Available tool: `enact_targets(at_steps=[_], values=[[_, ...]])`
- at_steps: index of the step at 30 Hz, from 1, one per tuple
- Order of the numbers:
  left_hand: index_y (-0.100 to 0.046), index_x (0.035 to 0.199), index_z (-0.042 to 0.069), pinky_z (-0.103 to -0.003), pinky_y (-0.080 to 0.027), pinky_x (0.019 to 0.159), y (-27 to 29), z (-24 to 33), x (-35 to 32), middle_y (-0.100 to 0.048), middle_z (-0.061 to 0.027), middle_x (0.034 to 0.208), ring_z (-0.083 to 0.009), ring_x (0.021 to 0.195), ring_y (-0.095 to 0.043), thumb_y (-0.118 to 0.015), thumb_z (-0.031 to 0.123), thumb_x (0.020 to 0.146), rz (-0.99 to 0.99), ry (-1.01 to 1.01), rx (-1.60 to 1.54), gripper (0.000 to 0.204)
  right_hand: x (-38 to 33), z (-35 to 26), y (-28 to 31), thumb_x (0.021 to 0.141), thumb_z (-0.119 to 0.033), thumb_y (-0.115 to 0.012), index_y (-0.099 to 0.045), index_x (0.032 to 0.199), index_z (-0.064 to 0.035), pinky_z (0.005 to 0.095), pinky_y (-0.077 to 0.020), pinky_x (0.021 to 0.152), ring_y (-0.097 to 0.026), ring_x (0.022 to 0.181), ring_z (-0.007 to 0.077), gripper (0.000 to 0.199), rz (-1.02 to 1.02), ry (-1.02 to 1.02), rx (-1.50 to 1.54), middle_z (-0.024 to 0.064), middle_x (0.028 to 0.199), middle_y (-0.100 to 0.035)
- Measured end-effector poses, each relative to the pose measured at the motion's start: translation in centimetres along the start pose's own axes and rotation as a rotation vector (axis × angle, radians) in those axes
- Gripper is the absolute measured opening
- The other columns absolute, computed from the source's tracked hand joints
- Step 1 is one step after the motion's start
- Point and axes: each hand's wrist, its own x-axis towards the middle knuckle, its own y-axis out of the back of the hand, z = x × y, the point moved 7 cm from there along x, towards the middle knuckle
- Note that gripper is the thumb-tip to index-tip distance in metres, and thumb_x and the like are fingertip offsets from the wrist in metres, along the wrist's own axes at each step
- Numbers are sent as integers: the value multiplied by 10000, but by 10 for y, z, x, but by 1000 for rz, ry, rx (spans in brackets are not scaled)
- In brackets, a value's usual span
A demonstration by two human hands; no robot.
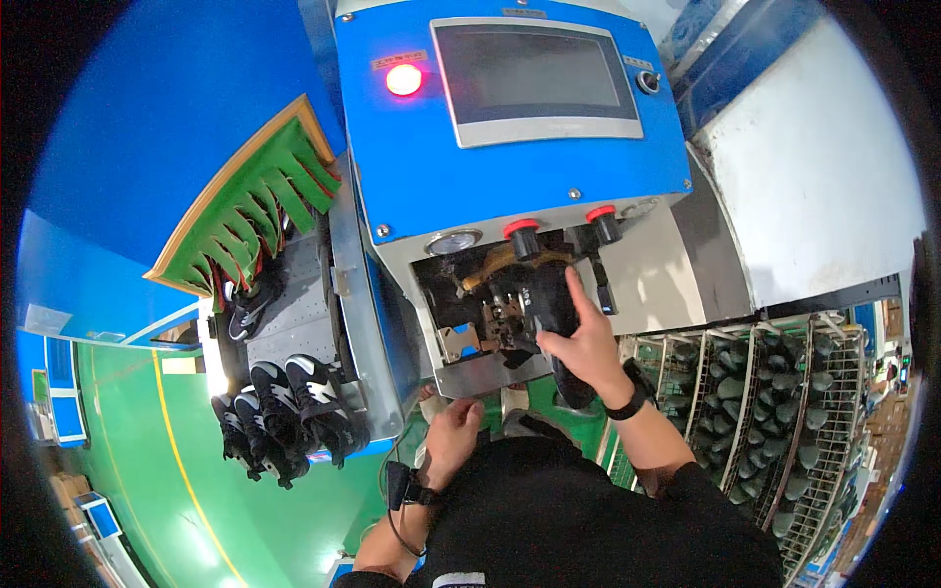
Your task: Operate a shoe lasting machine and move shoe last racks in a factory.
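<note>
My right hand [586, 355] holds a black shoe [551, 312] in the opening of a blue and white machine [510, 186]. The thumb presses on its near side, and the index finger points up along the other side. One end of the shoe hangs below the machine's front edge. Metal machine parts [502, 323] stand just left of the shoe. Lower and to the left, my left hand [453, 436] is closed in a loose fist, with nothing seen in it. It is close to the machine's metal lip [485, 376].
Several black shoes with pale stripes [294, 402] stand at the near end of a grey conveyor [294, 331] on the left. Green fringe strips [257, 220] hang over its far end. A wire rack [750, 421] with dark shoe-last-like pieces stands right. The machine has a lit red lamp [404, 80].
</note>
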Motion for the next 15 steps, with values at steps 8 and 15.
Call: enact_targets(at_steps=[8,15], values=[[-689,1107,51,-459,-535,802,7,-13,6,-706,-215,957,-404,925,-683,-529,355,970,-41,-42,44,370,34,-2,-66,766,-373,-725,-185,1580,-198,549,-535,775,-625,923,533,993,-245,-100,-544,368,1135,-577],[-695,1138,100,-461,-530,772,17,-26,15,-717,-196,945,-406,912,-684,-538,396,977,-45,21,59,371,31,-15,-69,857,-318,-670,-125,1562,-15,555,-548,716,-632,891,542,942,-149,-90,-612,449,1193,-506]])
